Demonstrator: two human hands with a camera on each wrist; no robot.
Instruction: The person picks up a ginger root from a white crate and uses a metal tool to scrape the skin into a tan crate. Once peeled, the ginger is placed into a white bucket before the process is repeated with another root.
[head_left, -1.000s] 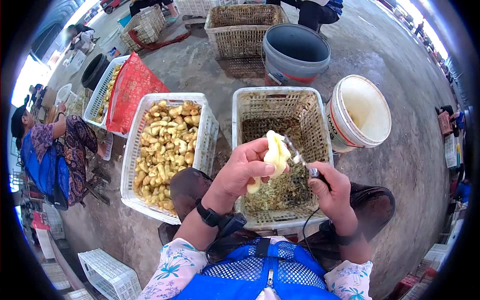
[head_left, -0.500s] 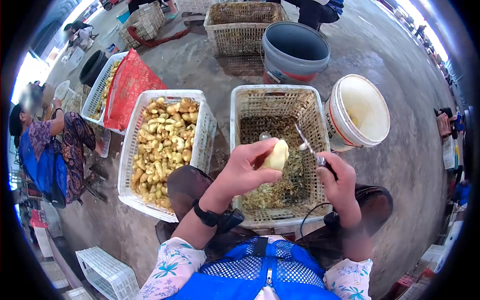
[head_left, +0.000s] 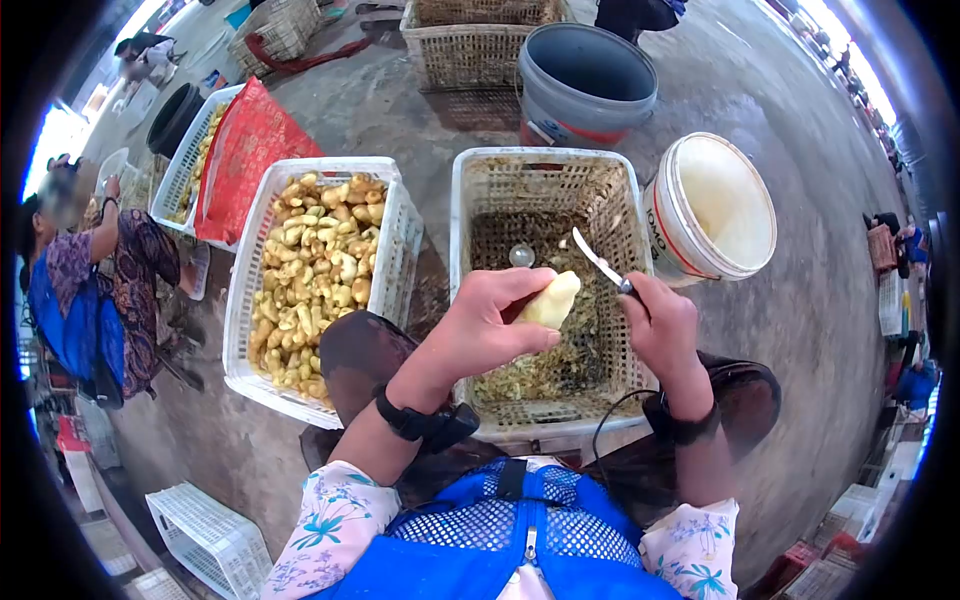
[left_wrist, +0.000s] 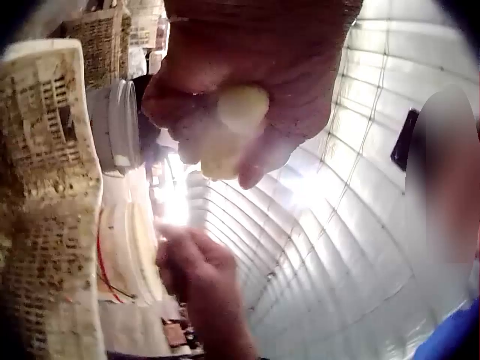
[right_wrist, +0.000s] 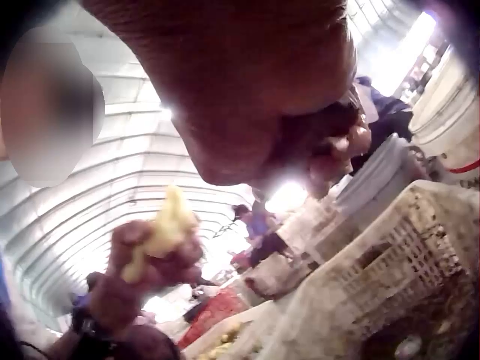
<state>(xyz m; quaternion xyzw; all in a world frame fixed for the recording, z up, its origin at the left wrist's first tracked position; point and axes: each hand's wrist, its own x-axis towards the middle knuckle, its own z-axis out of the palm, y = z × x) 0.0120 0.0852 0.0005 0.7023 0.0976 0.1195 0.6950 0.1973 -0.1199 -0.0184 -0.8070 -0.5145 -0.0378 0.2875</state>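
While poised above a peel-strewn crate (head_left: 462, 230), next to a crate of ginger roots (head_left: 400, 235), held both hands up. Gripped a peeled ginger piece (head_left: 552, 298) in the left hand (head_left: 485, 330), fingers and thumb curled round it. Clasped a small knife (head_left: 598, 260) in the right hand (head_left: 660, 325), fingers wrapped round the handle, blade raised just beside the piece.

Over the peel crate's (head_left: 462, 225) near half, the left hand (head_left: 480, 330) gripping a ginger piece (head_left: 552, 300) and the right hand (head_left: 660, 325) gripping a knife (head_left: 598, 262) are filling the air. Over its far half, room is lying open. Left of the crate, the ginger crate (head_left: 400, 235) is leaving only a narrow floor (head_left: 435, 290) strip. The white bucket (head_left: 720, 200) is crowding its right far corner, the grey bucket (head_left: 585, 75) is standing beyond it, and the knees (head_left: 365, 365) are flanking its near edge.
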